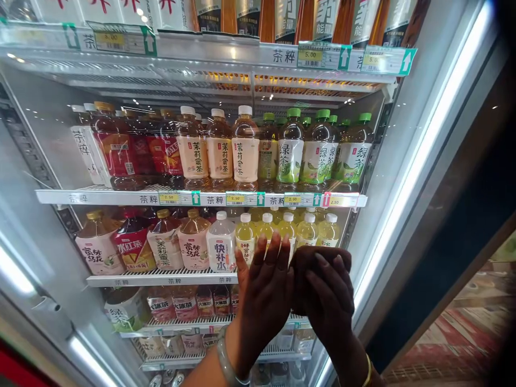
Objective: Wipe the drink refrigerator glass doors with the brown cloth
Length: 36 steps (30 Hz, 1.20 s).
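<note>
Raised side by side, the left hand (264, 295), its grip open with fingers extended, and the right hand (331, 301), bent-fingered at a dark shape (300, 279) I cannot tell is held, partly hide a shelf (145, 280) below green-capped bottles (320, 148), yellow bottles (307, 231) lining its right end beyond the left fingertips.

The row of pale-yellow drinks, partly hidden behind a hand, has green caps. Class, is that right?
No, the cap colour is wrong: the row of pale-yellow drinks, partly hidden behind a hand, has white caps, as the head view shows.
</note>
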Each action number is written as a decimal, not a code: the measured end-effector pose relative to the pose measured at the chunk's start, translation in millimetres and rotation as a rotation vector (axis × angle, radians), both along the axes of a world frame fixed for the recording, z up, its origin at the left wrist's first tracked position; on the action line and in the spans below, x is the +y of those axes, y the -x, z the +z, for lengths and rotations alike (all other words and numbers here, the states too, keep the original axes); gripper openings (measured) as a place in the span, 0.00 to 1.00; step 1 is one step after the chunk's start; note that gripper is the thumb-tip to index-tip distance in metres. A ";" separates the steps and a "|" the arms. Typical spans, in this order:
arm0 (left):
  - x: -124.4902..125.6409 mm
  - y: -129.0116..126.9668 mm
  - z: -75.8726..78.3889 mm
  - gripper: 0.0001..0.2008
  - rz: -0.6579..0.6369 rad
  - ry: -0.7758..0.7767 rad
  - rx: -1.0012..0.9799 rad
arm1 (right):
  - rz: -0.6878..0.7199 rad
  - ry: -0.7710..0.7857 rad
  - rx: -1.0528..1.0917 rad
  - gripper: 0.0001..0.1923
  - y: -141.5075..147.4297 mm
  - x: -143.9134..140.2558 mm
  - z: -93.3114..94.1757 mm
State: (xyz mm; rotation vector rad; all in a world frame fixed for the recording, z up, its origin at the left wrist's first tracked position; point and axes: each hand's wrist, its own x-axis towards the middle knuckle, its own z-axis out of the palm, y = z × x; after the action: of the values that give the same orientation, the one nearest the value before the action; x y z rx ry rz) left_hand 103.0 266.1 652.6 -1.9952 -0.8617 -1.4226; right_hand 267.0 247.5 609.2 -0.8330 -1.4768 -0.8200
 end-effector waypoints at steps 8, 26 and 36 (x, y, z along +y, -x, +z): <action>-4.5 14.9 3.9 0.30 -0.070 -0.004 -0.005 | 0.029 -0.051 0.081 0.21 31.7 4.2 39.5; -2.8 67.2 9.3 0.29 -0.018 0.001 0.014 | 0.037 -0.044 0.063 0.24 69.9 10.2 38.3; 2.2 93.6 5.5 0.30 -0.048 -0.008 0.000 | 0.089 -0.043 0.050 0.24 84.2 4.7 26.7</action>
State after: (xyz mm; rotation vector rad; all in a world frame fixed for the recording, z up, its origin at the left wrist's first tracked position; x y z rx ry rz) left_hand 9.4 268.4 658.1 -2.0227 -0.8123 -1.4498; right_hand 182.8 252.2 635.9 -0.7448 -1.4376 -0.7566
